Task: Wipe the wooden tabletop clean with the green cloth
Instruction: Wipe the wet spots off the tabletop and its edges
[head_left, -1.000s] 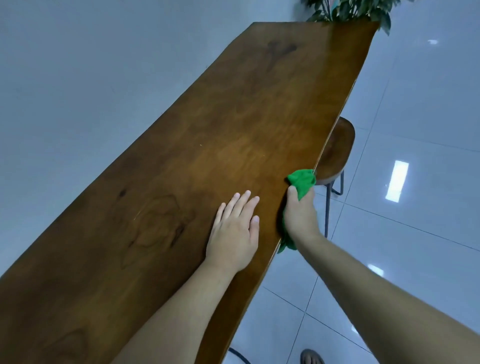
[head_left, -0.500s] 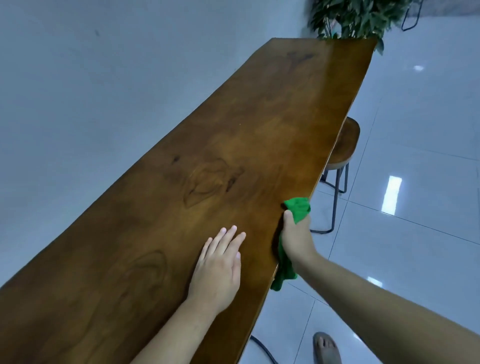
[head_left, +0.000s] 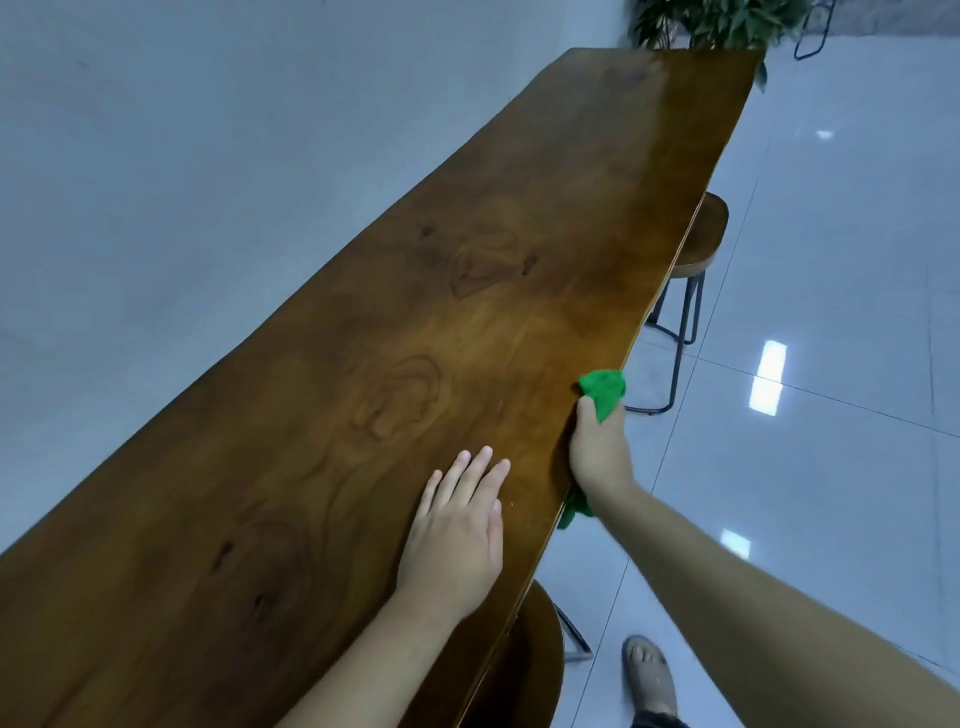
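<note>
Our right hand (head_left: 600, 457), clenched around the crumpled green cloth (head_left: 602, 392), has slid along the long brown wooden table (head_left: 467, 291) edge while our left hand (head_left: 457, 535) stays flat, so the edge-wiping advances.

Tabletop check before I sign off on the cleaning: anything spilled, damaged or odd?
Nothing stands out. The tabletop shows only dark knots and grain. The left hand lies flat on it; the right hand holds the green cloth at its edge.

Single head view, close above wooden tabletop (head_left: 467, 322) near right edge, facing forward-down along length toward far end.
</note>
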